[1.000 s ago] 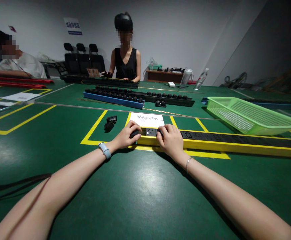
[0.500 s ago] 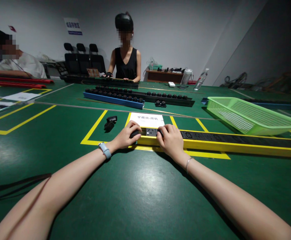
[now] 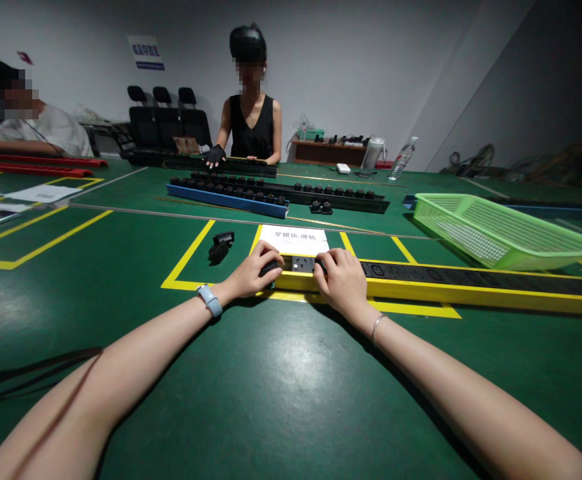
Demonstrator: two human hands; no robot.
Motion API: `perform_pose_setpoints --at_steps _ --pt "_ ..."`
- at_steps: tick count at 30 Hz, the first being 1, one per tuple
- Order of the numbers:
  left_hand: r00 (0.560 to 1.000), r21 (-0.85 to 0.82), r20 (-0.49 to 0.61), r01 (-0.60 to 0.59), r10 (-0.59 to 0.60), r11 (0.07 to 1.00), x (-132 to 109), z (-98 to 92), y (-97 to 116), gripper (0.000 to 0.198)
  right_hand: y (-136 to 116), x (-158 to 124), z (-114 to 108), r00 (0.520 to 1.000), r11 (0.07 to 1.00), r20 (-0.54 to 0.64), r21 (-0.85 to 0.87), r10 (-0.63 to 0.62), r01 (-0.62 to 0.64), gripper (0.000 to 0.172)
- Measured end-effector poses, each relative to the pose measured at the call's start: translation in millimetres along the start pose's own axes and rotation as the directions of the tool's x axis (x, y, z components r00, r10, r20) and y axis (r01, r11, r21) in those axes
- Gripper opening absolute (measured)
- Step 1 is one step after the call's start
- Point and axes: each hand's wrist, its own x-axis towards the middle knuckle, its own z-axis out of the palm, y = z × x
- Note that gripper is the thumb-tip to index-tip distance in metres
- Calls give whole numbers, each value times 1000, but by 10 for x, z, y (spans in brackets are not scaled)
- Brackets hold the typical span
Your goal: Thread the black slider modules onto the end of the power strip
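Observation:
A long yellow rail (image 3: 421, 291), filled with black socket modules, lies across the table in front of me. My left hand (image 3: 251, 270) is closed round a black socket module (image 3: 269, 268) at the rail's left end. Between my hands a socket module (image 3: 301, 265) with slanted slots shows in the channel. My right hand (image 3: 343, 280) has its fingers curled over the rail, touching a black part that they mostly hide. Left of my hands, a few loose black modules (image 3: 221, 247) lie on the green table.
A green mesh basket (image 3: 501, 233) stands at the right behind the rail. A white printed sheet (image 3: 295, 239) lies just past my hands. Beyond are a blue rail (image 3: 225, 201) with black modules and a bottle (image 3: 403, 159). A co-worker (image 3: 253, 127) is across the table.
My hands and the yellow rail look unmoved. The co-worker's gloved hand across the table has shifted slightly toward me and opened out flat.

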Motion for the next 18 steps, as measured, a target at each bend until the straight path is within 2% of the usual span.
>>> perform_pose_setpoints --at_steps 18 --pt "1000 -16 4 -5 5 1000 6 -4 8 24 1 -6 -1 1000 1000 5 -7 -3 3 23"
